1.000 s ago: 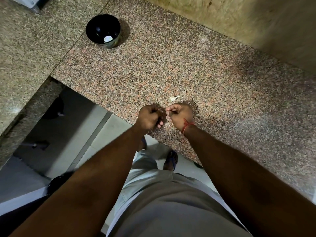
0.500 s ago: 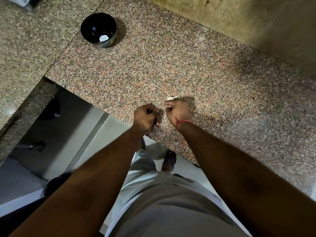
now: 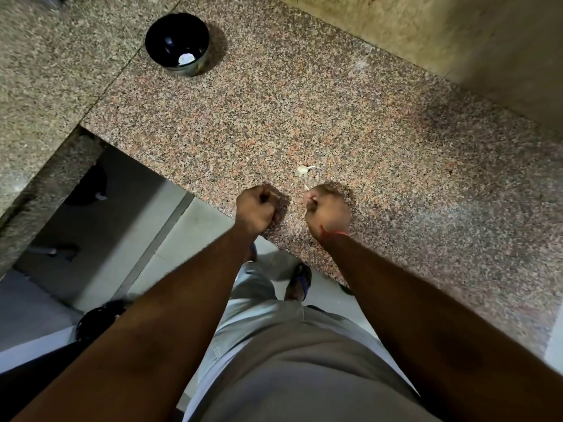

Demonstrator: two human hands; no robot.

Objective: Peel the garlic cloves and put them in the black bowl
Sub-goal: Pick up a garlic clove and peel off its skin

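While hands (image 3: 292, 208) hover, garlic clove (image 3: 303, 169) just beyond

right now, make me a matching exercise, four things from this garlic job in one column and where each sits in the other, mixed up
Things:
1. black bowl
2. loose garlic clove
3. left hand
4. red thread

Places:
A. on the right wrist
B. far left of the counter
C. fist over the counter's near edge
D. on the granite just beyond the right hand

Pairs: 1-B, 2-D, 3-C, 4-A
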